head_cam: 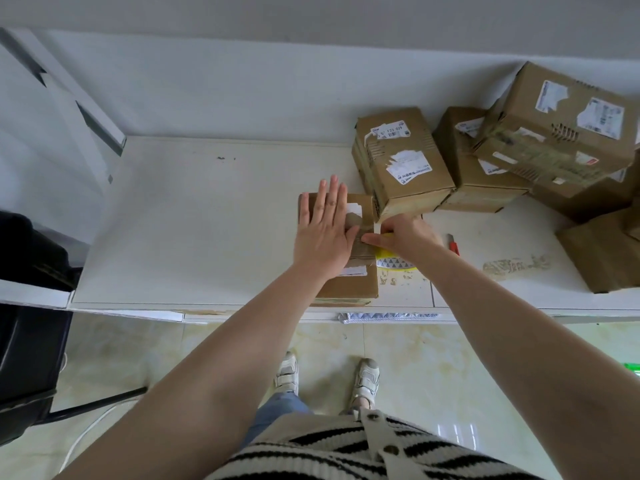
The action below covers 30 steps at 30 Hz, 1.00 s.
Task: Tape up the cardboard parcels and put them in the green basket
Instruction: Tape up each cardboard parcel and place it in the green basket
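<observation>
A flat cardboard parcel (356,285) lies on the white table (194,220) near its front edge. My left hand (323,230) presses flat on the parcel's top, fingers straight. My right hand (405,235) grips a yellow-cored roll of clear tape (393,261) at the parcel's right side, its thumb pressing the tape down onto the top. A sliver of the green basket (632,368) shows at the far right edge, low beside the table.
Several more cardboard parcels (401,161) are piled at the back right of the table, one large box (561,133) on top. A red utility knife (453,244) lies right of my right hand. A black chair (27,341) stands at the left.
</observation>
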Each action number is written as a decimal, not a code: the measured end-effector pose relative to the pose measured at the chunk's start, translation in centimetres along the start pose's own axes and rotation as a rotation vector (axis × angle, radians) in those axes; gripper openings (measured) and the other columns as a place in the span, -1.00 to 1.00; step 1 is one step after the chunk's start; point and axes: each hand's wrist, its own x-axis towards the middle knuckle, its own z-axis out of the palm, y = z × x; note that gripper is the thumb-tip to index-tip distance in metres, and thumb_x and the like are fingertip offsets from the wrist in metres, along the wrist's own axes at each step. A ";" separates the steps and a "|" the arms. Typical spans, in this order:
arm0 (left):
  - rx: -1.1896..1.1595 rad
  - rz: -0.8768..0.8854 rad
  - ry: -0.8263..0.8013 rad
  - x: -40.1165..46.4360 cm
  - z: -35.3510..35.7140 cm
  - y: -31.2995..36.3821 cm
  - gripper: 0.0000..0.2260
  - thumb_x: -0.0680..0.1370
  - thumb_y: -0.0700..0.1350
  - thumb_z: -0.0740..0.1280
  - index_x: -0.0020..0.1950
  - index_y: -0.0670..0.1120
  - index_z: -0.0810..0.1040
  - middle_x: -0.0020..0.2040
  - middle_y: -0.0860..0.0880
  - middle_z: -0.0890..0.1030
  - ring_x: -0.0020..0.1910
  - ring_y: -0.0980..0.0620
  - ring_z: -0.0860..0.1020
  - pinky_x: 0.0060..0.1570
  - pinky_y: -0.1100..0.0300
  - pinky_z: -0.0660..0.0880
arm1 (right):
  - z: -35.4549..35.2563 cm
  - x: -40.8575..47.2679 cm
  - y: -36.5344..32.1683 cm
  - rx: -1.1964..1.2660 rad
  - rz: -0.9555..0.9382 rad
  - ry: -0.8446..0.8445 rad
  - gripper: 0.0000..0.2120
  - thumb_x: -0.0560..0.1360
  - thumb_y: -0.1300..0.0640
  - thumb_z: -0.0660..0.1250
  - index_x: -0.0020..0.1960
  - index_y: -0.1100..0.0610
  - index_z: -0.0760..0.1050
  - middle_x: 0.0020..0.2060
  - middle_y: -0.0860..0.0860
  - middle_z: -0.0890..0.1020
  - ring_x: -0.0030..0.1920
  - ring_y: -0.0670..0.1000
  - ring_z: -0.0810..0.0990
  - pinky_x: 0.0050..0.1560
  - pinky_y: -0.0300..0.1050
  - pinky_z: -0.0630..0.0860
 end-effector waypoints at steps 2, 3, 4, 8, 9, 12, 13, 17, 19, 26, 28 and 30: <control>0.031 0.008 0.013 -0.1 0.5 -0.1 -0.39 0.65 0.16 -0.23 0.59 -0.16 -0.27 0.59 -0.13 -0.28 0.56 -0.12 -0.30 0.53 -0.13 -0.17 | 0.3 0.3 0.0 0.005 0.007 -0.001 -0.51 0.41 -0.40 0.27 -0.31 0.03 0.46 -0.39 -0.02 0.53 -0.37 -0.04 0.50 -0.40 -0.18 0.33; 0.029 0.010 0.019 -0.1 0.6 -0.2 -0.39 0.65 0.16 -0.24 0.59 -0.16 -0.26 0.59 -0.13 -0.27 0.56 -0.12 -0.29 0.53 -0.13 -0.18 | 0.4 0.4 0.0 0.009 0.010 -0.001 -0.51 0.41 -0.41 0.27 -0.32 0.02 0.46 -0.39 -0.03 0.54 -0.37 -0.04 0.50 -0.40 -0.19 0.33; 0.025 0.013 0.026 -0.1 0.6 -0.2 -0.39 0.65 0.16 -0.25 0.59 -0.15 -0.25 0.60 -0.13 -0.25 0.57 -0.12 -0.28 0.53 -0.12 -0.18 | 0.5 0.4 0.0 0.008 0.009 0.001 -0.51 0.40 -0.42 0.27 -0.32 0.01 0.46 -0.39 -0.03 0.54 -0.38 -0.04 0.50 -0.40 -0.19 0.33; 0.016 0.011 0.009 0.1 0.8 -0.1 -0.40 0.64 0.15 -0.26 0.60 -0.15 -0.22 0.61 -0.12 -0.22 0.57 -0.12 -0.25 0.54 -0.10 -0.15 | 0.7 0.5 0.0 -0.018 0.005 0.012 -0.51 0.40 -0.42 0.26 -0.32 0.00 0.47 -0.40 -0.04 0.54 -0.38 -0.06 0.50 -0.42 -0.20 0.31; 0.003 0.006 -0.004 0.0 0.7 0.0 -0.40 0.65 0.15 -0.24 0.60 -0.15 -0.23 0.60 -0.12 -0.22 0.57 -0.12 -0.25 0.54 -0.10 -0.15 | 0.6 0.4 0.0 -0.022 0.007 0.013 -0.51 0.40 -0.43 0.26 -0.32 0.00 0.47 -0.40 -0.04 0.54 -0.38 -0.06 0.50 -0.42 -0.20 0.32; -0.063 0.011 -0.059 0.3 -0.1 0.0 -0.40 0.67 0.15 -0.19 0.59 -0.16 -0.26 0.60 -0.13 -0.26 0.57 -0.12 -0.27 0.54 -0.08 -0.19 | 0.4 0.4 0.0 -0.030 0.000 0.012 -0.50 0.41 -0.43 0.25 -0.32 0.00 0.47 -0.39 -0.04 0.55 -0.36 -0.05 0.51 -0.39 -0.19 0.33; -0.139 0.008 -0.091 0.4 -0.7 -0.1 -0.40 0.68 0.14 -0.16 0.59 -0.16 -0.25 0.59 -0.14 -0.27 0.57 -0.11 -0.27 0.54 -0.05 -0.22 | 0.3 0.4 0.1 -0.027 -0.004 0.011 -0.50 0.41 -0.43 0.25 -0.32 0.01 0.48 -0.39 -0.03 0.55 -0.36 -0.05 0.51 -0.38 -0.18 0.34; -0.540 -0.157 0.010 0.7 -4.1 0.9 -0.45 0.68 0.10 -0.13 0.61 -0.12 -0.13 0.61 -0.11 -0.17 0.58 -0.07 -0.20 0.54 0.03 -0.23 | 0.3 0.5 0.4 -0.004 -0.015 0.010 -0.50 0.43 -0.41 0.25 -0.34 0.02 0.47 -0.40 -0.03 0.55 -0.36 -0.05 0.51 -0.38 -0.19 0.32; -0.473 -0.199 0.127 0.6 -5.2 2.0 -0.42 0.64 0.13 -0.21 0.61 -0.08 -0.09 0.62 -0.11 -0.13 0.59 -0.09 -0.17 0.51 0.03 -0.24 | 0.4 0.5 0.4 0.010 -0.022 0.009 -0.50 0.43 -0.40 0.25 -0.34 0.02 0.46 -0.41 -0.03 0.54 -0.37 -0.05 0.51 -0.38 -0.19 0.32; -0.091 -0.117 -0.036 -1.3 -0.5 1.5 -0.45 0.69 0.05 -0.13 0.60 -0.16 -0.23 0.60 -0.11 -0.25 0.57 -0.08 -0.26 0.55 0.00 -0.20 | 0.6 0.5 0.5 0.033 -0.029 -0.004 -0.51 0.44 -0.39 0.26 -0.33 0.03 0.46 -0.40 -0.02 0.52 -0.38 -0.04 0.48 -0.39 -0.19 0.32; -0.103 -0.115 -0.016 -1.0 -0.3 1.5 -0.45 0.69 0.05 -0.12 0.60 -0.17 -0.20 0.60 -0.12 -0.23 0.58 -0.08 -0.25 0.55 0.01 -0.20 | 0.6 0.6 0.6 0.039 -0.027 -0.009 -0.52 0.44 -0.38 0.26 -0.33 0.02 0.45 -0.40 -0.03 0.51 -0.39 -0.05 0.47 -0.40 -0.19 0.29; -0.106 -0.113 0.060 -0.8 -0.5 2.0 -0.44 0.69 0.06 -0.12 0.60 -0.17 -0.15 0.61 -0.14 -0.18 0.58 -0.10 -0.21 0.55 -0.01 -0.18 | 0.6 0.7 0.6 0.031 -0.025 -0.002 -0.52 0.45 -0.38 0.25 -0.34 0.02 0.44 -0.41 -0.03 0.50 -0.40 -0.04 0.46 -0.40 -0.19 0.28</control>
